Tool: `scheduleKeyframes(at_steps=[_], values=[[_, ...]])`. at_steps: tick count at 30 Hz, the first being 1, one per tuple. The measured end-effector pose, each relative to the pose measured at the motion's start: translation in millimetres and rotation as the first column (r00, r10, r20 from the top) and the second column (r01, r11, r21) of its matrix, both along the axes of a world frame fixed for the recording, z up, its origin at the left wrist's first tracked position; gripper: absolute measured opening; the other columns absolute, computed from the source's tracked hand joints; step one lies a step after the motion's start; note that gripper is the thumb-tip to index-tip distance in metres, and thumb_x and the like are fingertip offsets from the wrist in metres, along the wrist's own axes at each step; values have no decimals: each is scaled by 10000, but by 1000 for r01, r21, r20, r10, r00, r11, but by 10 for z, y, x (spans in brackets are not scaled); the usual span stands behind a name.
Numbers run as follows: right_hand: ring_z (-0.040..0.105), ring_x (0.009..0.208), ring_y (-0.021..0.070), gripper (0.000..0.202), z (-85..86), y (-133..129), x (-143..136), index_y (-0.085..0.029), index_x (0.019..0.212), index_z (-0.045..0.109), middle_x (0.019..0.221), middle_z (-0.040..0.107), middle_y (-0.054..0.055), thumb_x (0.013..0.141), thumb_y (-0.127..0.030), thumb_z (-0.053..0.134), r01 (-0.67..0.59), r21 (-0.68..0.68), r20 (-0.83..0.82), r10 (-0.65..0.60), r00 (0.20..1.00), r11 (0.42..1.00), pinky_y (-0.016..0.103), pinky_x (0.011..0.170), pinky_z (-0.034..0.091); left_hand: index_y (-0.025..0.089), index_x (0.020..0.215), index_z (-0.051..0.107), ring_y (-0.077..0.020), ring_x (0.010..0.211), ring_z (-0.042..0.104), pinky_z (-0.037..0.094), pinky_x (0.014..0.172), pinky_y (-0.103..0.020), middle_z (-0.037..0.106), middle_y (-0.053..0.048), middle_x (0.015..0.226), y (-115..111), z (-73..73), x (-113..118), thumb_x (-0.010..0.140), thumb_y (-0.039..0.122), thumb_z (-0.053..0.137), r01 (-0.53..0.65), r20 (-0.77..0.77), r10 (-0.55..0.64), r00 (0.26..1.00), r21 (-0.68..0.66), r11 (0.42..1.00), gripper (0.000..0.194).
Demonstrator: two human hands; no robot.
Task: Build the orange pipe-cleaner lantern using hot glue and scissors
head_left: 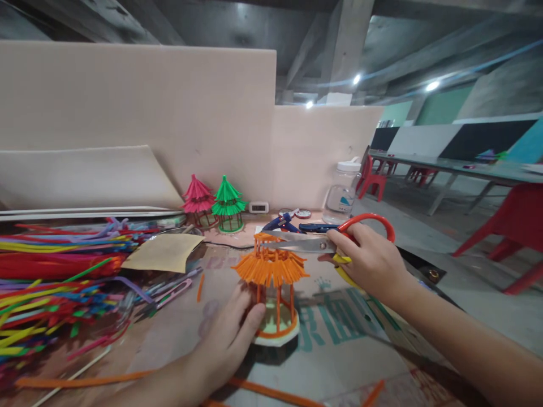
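Observation:
An orange pipe-cleaner pavilion (275, 268) stands upright on a pale round base, with a fringed roof and thin posts. My left hand (237, 322) is closed around its left side, thumb against a post near the base. In my right hand (371, 254) are large scissors (311, 244) with red and yellow handles. Their blades are parted and point left, at the small ring of posts above the orange roof. Whether they touch it I cannot tell. Orange strips (271, 391) lie in front of the pavilion and partly beneath my left forearm.
Colourful pipe cleaners (55, 288) are heaped at the left beside a yellow sheet (163, 252). Behind stand a pink pavilion (198, 198), a green pavilion (229, 203), a small digital clock (258, 207), a blue glue gun (282, 221) and a clear bottle (341, 192).

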State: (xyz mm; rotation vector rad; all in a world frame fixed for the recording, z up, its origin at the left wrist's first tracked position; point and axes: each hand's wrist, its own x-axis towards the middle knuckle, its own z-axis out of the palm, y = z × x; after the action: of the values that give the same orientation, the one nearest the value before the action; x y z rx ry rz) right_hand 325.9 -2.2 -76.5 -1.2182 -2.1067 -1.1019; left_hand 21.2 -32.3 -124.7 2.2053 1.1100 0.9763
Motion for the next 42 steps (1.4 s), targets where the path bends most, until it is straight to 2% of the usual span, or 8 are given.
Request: scheduleKeyframes(at_steps=[10, 18, 23, 28, 30, 33, 37, 42], values=[[455, 705, 229, 288, 8, -10, -1, -213, 1115, 640, 822, 569, 83, 941, -432, 572, 34, 65, 38, -36, 999, 997, 335, 630, 299, 231, 847, 564, -226, 818, 567, 500, 777, -340, 606, -72, 874, 0, 8, 13, 1005, 417, 353, 23, -12, -23, 1000, -2, 1000, 323], [500, 738, 230, 310, 33, -15, 16, -179, 1103, 635, 842, 588, 93, 957, -443, 560, -8, 90, 61, 2, 998, 996, 331, 633, 330, 231, 809, 531, -228, 872, 572, 482, 841, -336, 610, -71, 921, -1, -50, -25, 1006, 389, 377, 39, -10, -39, 999, -3, 999, 296], [534, 757, 224, 267, 56, -30, 29, -175, 1103, 629, 841, 600, 84, 956, -391, 576, -18, 69, 76, 13, 997, 997, 329, 647, 344, 221, 915, 566, -233, 970, 574, 463, 912, -331, 617, -82, 1021, 7, -53, -29, 1017, 380, 368, 65, 4, -65, 998, -6, 998, 273], [549, 722, 210, 266, 59, -45, 71, -192, 1076, 620, 822, 610, 61, 946, -423, 595, -30, 52, 103, 25, 994, 998, 325, 644, 346, 217, 1050, 586, -230, 1041, 561, 446, 962, -339, 607, -84, 1086, -2, -46, -22, 1030, 369, 347, 91, 8, -91, 996, -41, 995, 284], [547, 692, 201, 257, 41, -43, 77, -204, 1087, 609, 825, 618, 52, 948, -420, 596, -19, 39, 101, 15, 995, 999, 322, 624, 332, 217, 1036, 587, -228, 1026, 560, 449, 956, -338, 603, -80, 1065, -4, -43, -17, 1029, 372, 352, 84, 12, -84, 996, -34, 996, 281], [571, 695, 189, 243, 27, -25, 53, -224, 1053, 593, 848, 632, 36, 944, -441, 599, -39, -45, -26, 38, 999, 998, 306, 591, 328, 213, 970, 585, -230, 973, 566, 467, 919, -342, 595, -74, 984, 1, -24, -6, 1024, 382, 361, 63, 8, -63, 998, -16, 998, 285], [605, 784, 206, 332, 80, 7, 4, -225, 1065, 547, 929, 627, 47, 926, -522, 595, -167, -208, -296, 100, 950, 964, 296, 647, 408, 212, 899, 581, -234, 947, 582, 485, 902, -347, 600, -74, 942, 33, -22, -9, 1018, 383, 366, 45, 16, -45, 999, 6, 999, 299], [602, 827, 236, 454, 109, 27, -9, -208, 1098, 537, 957, 610, 74, 899, -614, 575, -250, -275, -366, 140, 920, 928, 342, 729, 467, 218, 1065, 620, -241, 1032, 579, 463, 960, -366, 625, -90, 1107, 120, -122, -38, 1021, 374, 371, 30, 23, -31, 999, 16, 999, 297]])
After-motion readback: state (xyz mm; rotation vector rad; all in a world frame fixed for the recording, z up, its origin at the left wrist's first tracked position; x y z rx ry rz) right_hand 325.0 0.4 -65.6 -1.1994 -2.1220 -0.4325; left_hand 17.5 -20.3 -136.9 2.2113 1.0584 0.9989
